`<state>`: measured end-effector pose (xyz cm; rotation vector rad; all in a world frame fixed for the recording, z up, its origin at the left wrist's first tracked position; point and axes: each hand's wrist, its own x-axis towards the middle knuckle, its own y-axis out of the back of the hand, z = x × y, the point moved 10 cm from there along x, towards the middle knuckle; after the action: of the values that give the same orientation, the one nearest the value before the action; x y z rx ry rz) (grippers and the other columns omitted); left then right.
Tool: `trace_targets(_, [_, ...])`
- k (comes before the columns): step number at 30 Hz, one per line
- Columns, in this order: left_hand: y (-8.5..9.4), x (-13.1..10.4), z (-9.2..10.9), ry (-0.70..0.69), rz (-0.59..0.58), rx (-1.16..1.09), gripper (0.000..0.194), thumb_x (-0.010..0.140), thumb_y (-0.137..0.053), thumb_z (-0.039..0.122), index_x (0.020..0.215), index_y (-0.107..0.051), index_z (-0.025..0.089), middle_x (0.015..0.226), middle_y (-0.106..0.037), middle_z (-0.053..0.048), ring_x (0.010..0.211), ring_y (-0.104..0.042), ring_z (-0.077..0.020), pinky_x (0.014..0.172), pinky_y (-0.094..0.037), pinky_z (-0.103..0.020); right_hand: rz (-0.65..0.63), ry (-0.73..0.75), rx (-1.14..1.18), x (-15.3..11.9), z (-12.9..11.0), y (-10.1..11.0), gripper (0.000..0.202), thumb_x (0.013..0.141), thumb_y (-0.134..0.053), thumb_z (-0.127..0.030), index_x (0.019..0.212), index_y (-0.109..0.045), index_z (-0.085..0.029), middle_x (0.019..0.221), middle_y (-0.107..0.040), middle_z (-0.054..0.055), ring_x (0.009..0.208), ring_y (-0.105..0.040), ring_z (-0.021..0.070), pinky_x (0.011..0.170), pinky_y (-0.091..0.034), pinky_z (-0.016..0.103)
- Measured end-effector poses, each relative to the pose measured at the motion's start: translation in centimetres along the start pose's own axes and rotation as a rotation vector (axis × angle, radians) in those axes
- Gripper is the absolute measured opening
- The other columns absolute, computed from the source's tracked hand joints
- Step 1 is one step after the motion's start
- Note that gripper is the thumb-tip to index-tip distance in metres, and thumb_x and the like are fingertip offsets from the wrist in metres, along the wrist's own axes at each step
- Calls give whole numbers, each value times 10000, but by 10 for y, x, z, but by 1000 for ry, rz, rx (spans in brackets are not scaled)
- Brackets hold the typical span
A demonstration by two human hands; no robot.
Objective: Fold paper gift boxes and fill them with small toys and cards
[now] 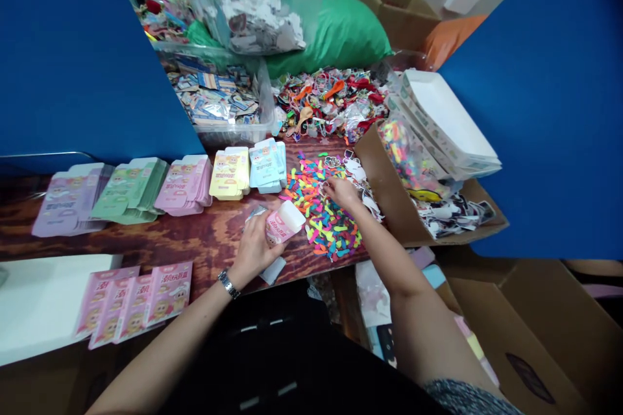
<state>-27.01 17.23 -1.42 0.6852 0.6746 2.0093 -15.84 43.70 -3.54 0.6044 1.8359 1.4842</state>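
Observation:
My left hand (253,246), with a metal-banded watch at the wrist, is wrapped round a small pink carton (278,228). The carton's white top flap stands open and tilts to the right. Under and behind that hand lie a greyish packet and a pale card (273,270), partly hidden. My right hand (339,192) reaches into a heap of small bright pieces, like uninflated balloons (324,224). Its fingers are pinched together beside some white-edged cut-outs (357,172); what is between them is too small to make out.
Stacks of flat cartons in purple (71,198), green (127,189), pink (182,183), yellow (230,172) and blue (267,164) line the table. Several pink boxes (168,292) lean on a white tray (43,305). Trinkets (331,100) and a cardboard box (389,201) stand behind and right.

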Motion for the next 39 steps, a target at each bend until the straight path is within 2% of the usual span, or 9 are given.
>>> trace_targets(4, [5,0,-12,42,7,20,653,746,-700,337,1314,-446,139,1204,-563,-141,1112,-539,-304,960,-459,-443,81,67,20,-17,-13,28,245,960,-510,-334,1029,-687,-179,1024,-631,81,903,-561,160,728,-344,218])
trace_targets(8, [6,6,-12,28,43,61,638,752,-675,301,1321,-452,120,1212,-564,-148,1121,-523,-308,965,-447,-439,101,412,284,-58,-74,64,245,966,-513,-338,915,-695,-181,829,-621,22,777,-547,111,701,-341,197])
trace_targets(11, [3,10,-5,-1,48,102,659,752,-656,268,1353,-431,117,1219,-553,-148,1141,-505,-315,962,-443,-428,64,594,281,-87,-122,62,202,950,-541,-311,913,-687,-177,852,-628,21,782,-556,108,694,-346,189])
trace_targets(14, [1,8,0,-25,39,151,680,760,-629,234,1385,-396,101,1201,-548,-155,1117,-503,-310,949,-445,-425,55,615,105,-96,-148,38,141,926,-563,-240,975,-680,-179,896,-631,46,770,-557,121,678,-353,197])
trace_targets(21, [6,3,-1,-80,85,252,703,780,-607,200,1426,-345,105,1228,-533,-168,1120,-478,-323,936,-453,-439,74,695,212,-91,-156,17,175,978,-469,-212,1002,-627,-141,938,-633,65,819,-587,116,758,-429,200])
trace_targets(28, [-1,12,-16,-42,72,76,677,803,-634,241,1409,-356,126,1260,-529,-154,1145,-499,-295,1002,-434,-448,115,874,607,-109,-170,48,229,930,-482,-167,1152,-538,-150,1043,-629,65,883,-593,108,798,-466,202])
trace_targets(32, [3,16,-27,27,71,-6,707,802,-687,336,1403,-367,146,1286,-528,-140,1176,-502,-288,1017,-438,-437,136,695,739,-51,-136,64,208,947,-519,-307,1060,-610,-158,929,-644,30,694,-560,76,668,-441,181])
trace_targets(36, [7,16,-33,98,56,-36,727,800,-701,414,1401,-379,162,1290,-532,-138,1174,-515,-291,1003,-454,-446,244,49,642,69,-49,54,244,929,-535,-348,1080,-621,-176,976,-651,14,828,-600,94,801,-465,189])
trace_targets(39, [5,13,-32,94,36,-51,724,805,-685,365,1418,-353,167,1316,-518,-140,1207,-504,-290,1018,-452,-448,311,-230,558,139,-11,46,349,895,-578,-347,1157,-583,-116,1103,-616,106,1025,-583,178,959,-438,287])
